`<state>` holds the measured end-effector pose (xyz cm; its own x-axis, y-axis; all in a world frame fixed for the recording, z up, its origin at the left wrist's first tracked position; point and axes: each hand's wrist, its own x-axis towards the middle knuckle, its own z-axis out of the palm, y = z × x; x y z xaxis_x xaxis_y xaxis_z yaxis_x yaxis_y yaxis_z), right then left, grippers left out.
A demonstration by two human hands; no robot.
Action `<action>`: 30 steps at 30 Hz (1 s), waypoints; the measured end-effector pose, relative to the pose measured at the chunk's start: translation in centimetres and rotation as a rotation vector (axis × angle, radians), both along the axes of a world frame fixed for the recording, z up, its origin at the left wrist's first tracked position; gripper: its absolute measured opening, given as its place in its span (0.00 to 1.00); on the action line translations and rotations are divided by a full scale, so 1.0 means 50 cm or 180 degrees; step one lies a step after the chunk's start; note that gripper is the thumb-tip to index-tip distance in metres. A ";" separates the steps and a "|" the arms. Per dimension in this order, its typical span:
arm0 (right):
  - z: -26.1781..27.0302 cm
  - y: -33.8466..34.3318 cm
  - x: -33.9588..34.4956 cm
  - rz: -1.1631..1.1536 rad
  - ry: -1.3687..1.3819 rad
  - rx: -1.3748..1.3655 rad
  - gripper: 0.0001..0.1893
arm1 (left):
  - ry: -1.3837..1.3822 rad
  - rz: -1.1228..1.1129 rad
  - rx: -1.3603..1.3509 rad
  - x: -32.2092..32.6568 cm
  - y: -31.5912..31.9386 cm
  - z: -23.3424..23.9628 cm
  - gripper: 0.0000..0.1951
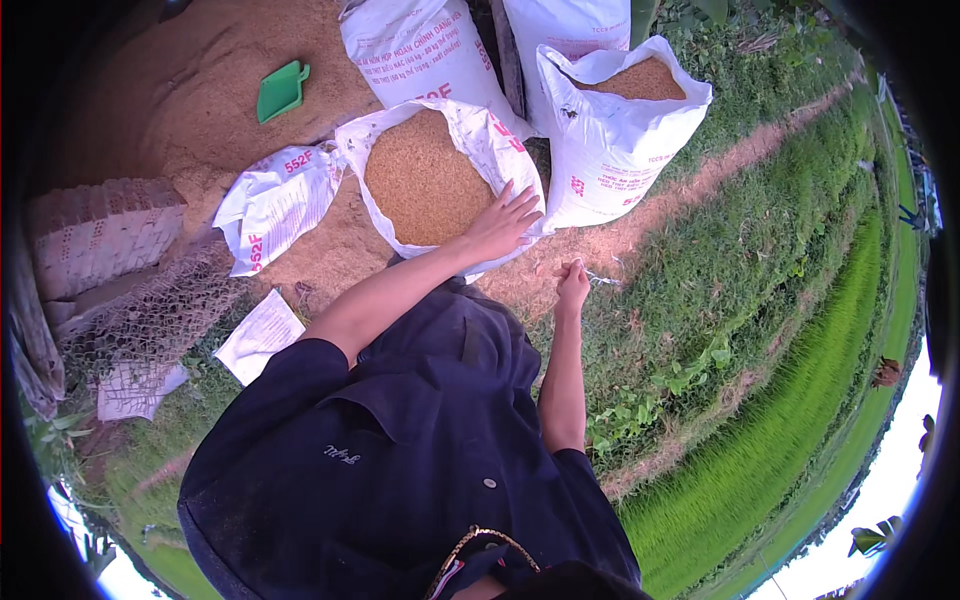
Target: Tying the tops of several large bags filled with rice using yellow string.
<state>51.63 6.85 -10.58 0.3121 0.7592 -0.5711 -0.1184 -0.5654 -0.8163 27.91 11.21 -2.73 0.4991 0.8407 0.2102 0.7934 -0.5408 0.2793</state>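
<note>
My left hand [507, 219] lies with spread fingers on the near right rim of an open white woven sack [529, 180]. Unhusked rice grain [427, 178] fills this sack nearly to its mouth. To the right of the sack, my right hand [573, 286] is closed in a pinch above the ground. Thin white string [604, 280] shows at its fingers, trailing right; its full course cannot be made out.
A second open sack [615, 165] of grain stands at right, with more printed sacks [420, 56] behind. A green plastic dustpan [282, 91] lies on spread grain [202, 90]. At left are a flattened sack [277, 202], a brick block [109, 232] and netting [157, 307]. Grass [697, 300] borders the right.
</note>
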 end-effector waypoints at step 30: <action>0.251 0.058 -0.262 0.3336 -0.2625 0.3447 0.03 | -0.0083 -0.0720 -0.2118 0.031 0.174 -0.091 0.07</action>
<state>38.54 9.73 1.99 -0.6058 0.7173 0.3443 0.5284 0.6862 -0.4998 29.48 19.88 -7.29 0.6787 0.6711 -0.2983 0.6700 -0.3996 0.6256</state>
